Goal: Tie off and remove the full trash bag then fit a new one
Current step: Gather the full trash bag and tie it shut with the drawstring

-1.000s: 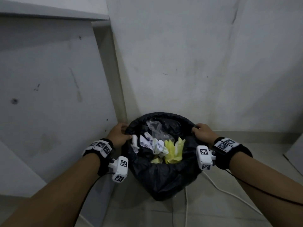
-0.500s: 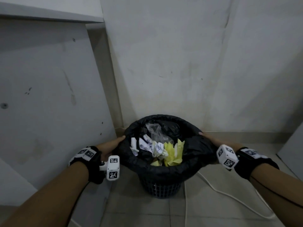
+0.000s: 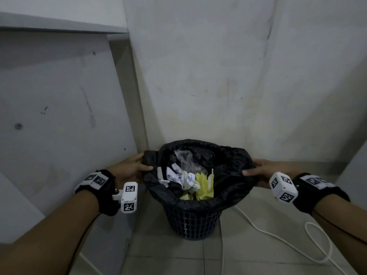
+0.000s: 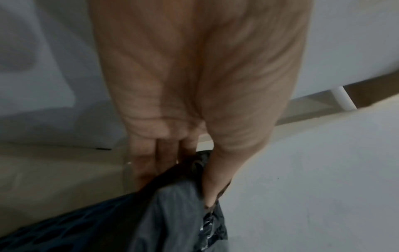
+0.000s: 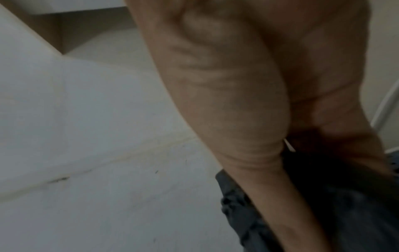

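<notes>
1. a black trash bag (image 3: 228,187) lines a dark mesh bin (image 3: 193,223) that stands on the tiled floor (image 3: 248,255) in the corner where two pale walls (image 3: 218,76) meet.
2. the bag's mouth is open and pulled wide to both sides, so its rim has come off the bin's edge at left and right; at the near side the plastic still folds over the bin's rim.
3. inside the bag lie crumpled white papers (image 3: 179,175), yellow paper (image 3: 205,185) and a piece of clear plastic film (image 3: 185,158), reaching close to the top.
4. the left hand (image 3: 129,168) grasps the left edge of the bag; in the left wrist view the thumb (image 4: 218,170) lies on top of the black plastic (image 4: 172,213) and the fingers (image 4: 164,153) go beneath it, pinching a gathered fold.
5. the right hand (image 3: 264,169) grasps the right edge of the bag the same way, thumb over the plastic and pointing inward; the right wrist view is blurred, but it shows the hand (image 5: 248,102) closed on dark plastic (image 5: 356,213).
6. the two hands are well apart, one on each side of the bin, at about the height of the bag's rim.
7. each wrist wears a black strap with a white marked camera block (image 3: 129,197).
8. a white cable (image 3: 278,237) trails across the floor to the right of the bin and loops near the right forearm.
9. a pale ledge (image 3: 59,24) juts from the left wall, high above the bin.
</notes>
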